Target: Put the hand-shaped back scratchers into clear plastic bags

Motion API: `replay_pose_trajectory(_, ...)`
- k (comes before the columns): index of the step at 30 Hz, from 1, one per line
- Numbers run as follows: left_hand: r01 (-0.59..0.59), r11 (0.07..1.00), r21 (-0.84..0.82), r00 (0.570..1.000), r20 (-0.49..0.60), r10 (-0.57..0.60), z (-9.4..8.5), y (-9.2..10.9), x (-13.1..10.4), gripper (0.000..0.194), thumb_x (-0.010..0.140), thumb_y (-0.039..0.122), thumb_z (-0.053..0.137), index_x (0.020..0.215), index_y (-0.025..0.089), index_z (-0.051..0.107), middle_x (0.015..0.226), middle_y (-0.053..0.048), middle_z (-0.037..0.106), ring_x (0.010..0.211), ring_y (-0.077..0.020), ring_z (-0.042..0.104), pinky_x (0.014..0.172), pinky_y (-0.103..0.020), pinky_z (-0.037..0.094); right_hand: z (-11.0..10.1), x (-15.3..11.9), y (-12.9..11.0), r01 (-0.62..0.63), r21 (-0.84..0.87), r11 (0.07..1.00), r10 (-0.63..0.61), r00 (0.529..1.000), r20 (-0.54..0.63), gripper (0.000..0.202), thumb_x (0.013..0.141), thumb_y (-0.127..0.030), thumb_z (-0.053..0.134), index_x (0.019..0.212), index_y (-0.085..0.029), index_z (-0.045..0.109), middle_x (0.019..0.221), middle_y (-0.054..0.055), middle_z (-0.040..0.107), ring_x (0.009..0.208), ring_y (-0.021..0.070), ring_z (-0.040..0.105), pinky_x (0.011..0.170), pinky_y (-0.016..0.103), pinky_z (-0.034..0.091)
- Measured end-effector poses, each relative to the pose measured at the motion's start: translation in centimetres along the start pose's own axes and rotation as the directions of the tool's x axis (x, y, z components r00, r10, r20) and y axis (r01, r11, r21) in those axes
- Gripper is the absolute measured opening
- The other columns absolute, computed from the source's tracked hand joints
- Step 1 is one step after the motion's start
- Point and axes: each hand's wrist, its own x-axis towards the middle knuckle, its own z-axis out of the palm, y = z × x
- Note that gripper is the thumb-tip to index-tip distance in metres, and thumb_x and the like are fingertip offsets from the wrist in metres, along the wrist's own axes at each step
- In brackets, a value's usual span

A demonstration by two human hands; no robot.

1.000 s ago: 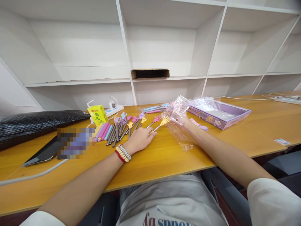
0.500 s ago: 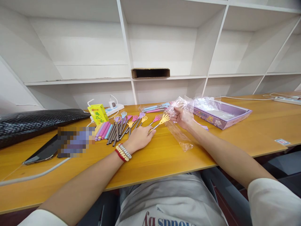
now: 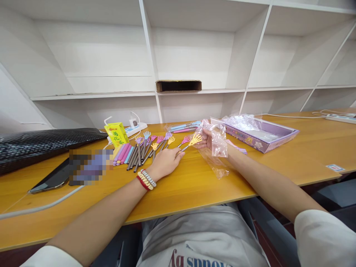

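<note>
My left hand (image 3: 166, 162), with bracelets at the wrist, is closed on the metal rod of a yellow hand-shaped scratcher (image 3: 195, 139). A pink-headed scratcher (image 3: 185, 139) lies just beyond its fingers; whether I hold it too I cannot tell. My right hand (image 3: 207, 140) is wrapped round clear plastic bags (image 3: 219, 142), which hang over its palm and fingers. Another clear bag (image 3: 216, 167) lies on the table below it. Left of my left hand is a pile of scratchers (image 3: 139, 154) with metal rods and coloured heads, beside pastel handles (image 3: 122, 154).
A yellow drink carton (image 3: 116, 134) and a power strip (image 3: 135, 129) stand behind the handles. At left are a phone (image 3: 50, 178), a cable and a black bag (image 3: 50, 146). A purple tray (image 3: 263, 144) holds plastic wrap. More scratchers (image 3: 185, 127) lie at the back.
The plastic bags in my right hand have flopped down over the palm and wrist, and that hand has shifted slightly left. My left hand keeps its place on the yellow scratcher.
</note>
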Motion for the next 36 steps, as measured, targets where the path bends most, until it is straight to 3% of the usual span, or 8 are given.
replay_pose_trajectory(8, 0.041, 0.999, -0.024, 0.999, 0.004, -0.041, -0.6, 0.4, 0.0, 0.043, 0.090, 0.046, 0.026, 0.085, 0.020, 0.059, 0.076, -0.006, 0.064, 0.071, -0.0190, 0.058, 0.059, -0.027, 0.035, -0.9, 0.7, -0.6, -0.081, 0.134, 0.988, 0.077, 0.996, 0.033, 0.053, 0.093, -0.046, 0.019, 0.086, -0.012, 0.059, 0.064, 0.008, 0.064, 0.058, 0.0165, 0.060, 0.060, 0.034, 0.051)
replay_pose_trajectory(18, 0.048, 0.989, -0.142, 0.998, -0.022, -0.052, -0.9, 0.0, 0.1, 0.044, 0.089, 0.047, 0.028, 0.080, 0.020, 0.063, 0.073, -0.005, 0.064, 0.069, -0.0180, 0.057, 0.059, -0.027, 0.035, -1.2, 0.7, -1.1, 0.029, 0.154, 0.988, -0.027, 0.999, -0.018, 0.056, 0.091, -0.052, 0.020, 0.087, -0.013, 0.061, 0.080, 0.011, 0.068, 0.063, 0.0172, 0.063, 0.062, 0.034, 0.052)
replay_pose_trajectory(25, 0.047, 0.989, -0.141, 0.999, -0.005, -0.048, -0.7, -0.2, 0.1, 0.043, 0.089, 0.046, 0.029, 0.080, 0.020, 0.062, 0.075, -0.005, 0.065, 0.069, -0.0178, 0.057, 0.060, -0.027, 0.034, 0.7, -0.7, -0.9, 0.021, 0.143, 0.989, -0.022, 1.000, 0.002, 0.046, 0.090, -0.050, 0.030, 0.083, -0.016, 0.060, 0.067, 0.007, 0.065, 0.060, 0.0173, 0.062, 0.062, 0.034, 0.051)
replay_pose_trajectory(32, 0.069, 0.989, -0.133, 0.997, -0.012, -0.071, -1.0, -0.1, 0.1, 0.043, 0.090, 0.045, 0.029, 0.084, 0.020, 0.063, 0.077, -0.005, 0.065, 0.071, -0.0179, 0.057, 0.059, -0.027, 0.035, 1.3, -1.2, -1.1, -0.076, 0.112, 0.991, 0.063, 0.992, 0.114, 0.052, 0.087, -0.056, 0.028, 0.083, -0.015, 0.059, 0.063, 0.007, 0.065, 0.060, 0.0174, 0.063, 0.055, 0.027, 0.050)
replay_pose_trajectory(36, 0.074, 0.989, -0.129, 0.997, -0.018, -0.077, -1.0, 0.0, 0.0, 0.043, 0.089, 0.045, 0.029, 0.085, 0.021, 0.064, 0.077, -0.006, 0.065, 0.072, -0.0181, 0.058, 0.060, -0.027, 0.035, 1.5, -1.3, -0.8, -0.054, 0.087, 0.995, 0.039, 0.986, 0.160, 0.049, 0.089, -0.052, 0.024, 0.083, -0.016, 0.057, 0.063, 0.007, 0.065, 0.061, 0.0172, 0.064, 0.055, 0.027, 0.051)
